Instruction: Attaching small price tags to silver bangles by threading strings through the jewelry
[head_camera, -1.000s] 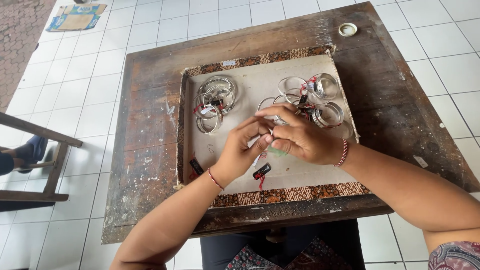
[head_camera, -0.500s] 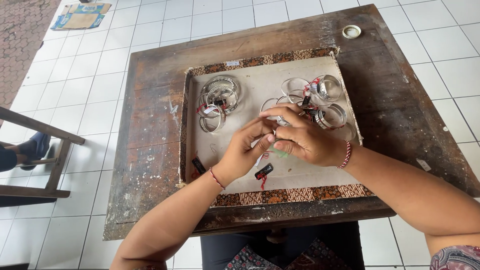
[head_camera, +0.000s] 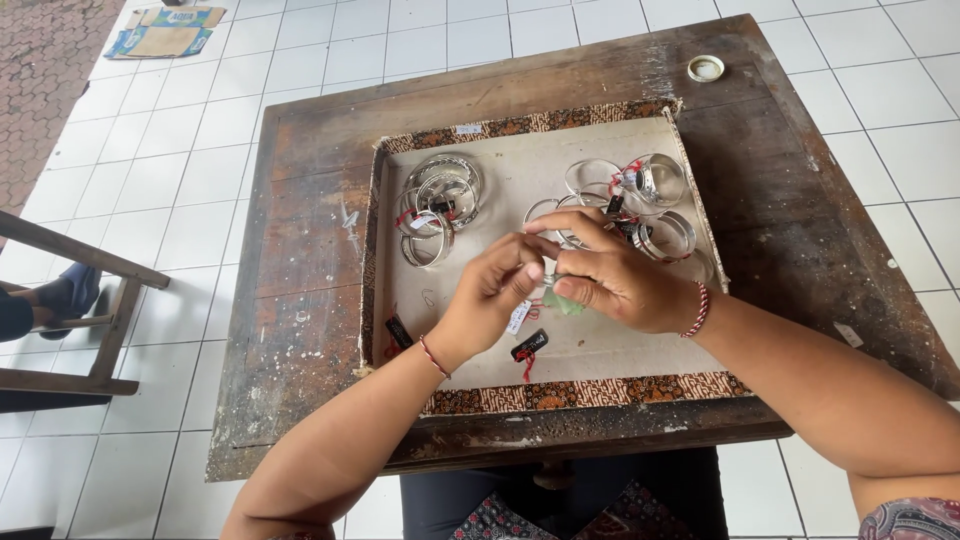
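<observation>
My left hand (head_camera: 492, 295) and my right hand (head_camera: 612, 272) meet over the middle of a shallow cardboard tray (head_camera: 500, 345) with a patterned brown rim. Their fingertips pinch a small item between them, mostly hidden; a white tag (head_camera: 519, 317) hangs below my left fingers and a pale green scrap (head_camera: 566, 303) shows under my right. A heap of silver bangles (head_camera: 436, 206) with red threads lies at the tray's upper left. Another heap of bangles (head_camera: 640, 200) lies at the upper right, just beyond my right hand.
The tray rests on a worn dark wooden table (head_camera: 300, 260). Two black tags (head_camera: 529, 346) (head_camera: 398, 332) with red thread lie on the tray near its front. A white lid (head_camera: 706, 68) sits at the table's far right corner. A wooden bench (head_camera: 70, 320) and a person's foot stand at left on white tiles.
The hands have stayed together over the tray. The white tag now hangs clear below my left fingers, and the view has shifted slightly.
</observation>
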